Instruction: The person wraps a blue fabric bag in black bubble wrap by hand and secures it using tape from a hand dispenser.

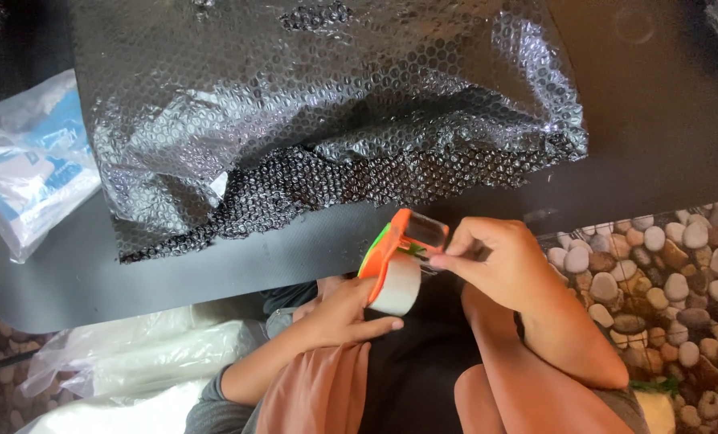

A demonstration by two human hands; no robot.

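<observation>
Crinkled clear packet [29,165] (white-and-blue contents) at table's left edge.

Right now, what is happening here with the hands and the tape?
A person seated low holds an orange tape dispenser with a roll of clear tape. The left hand grips the roll from below, and the right hand pinches at the front of the dispenser with its fingertips, near the cutter. Just beyond the hands, a crumpled sheet of bubble wrap lies on a black mat. A plastic bag with blue and white contents sits at the mat's left edge. The floor has a pebble pattern.
</observation>
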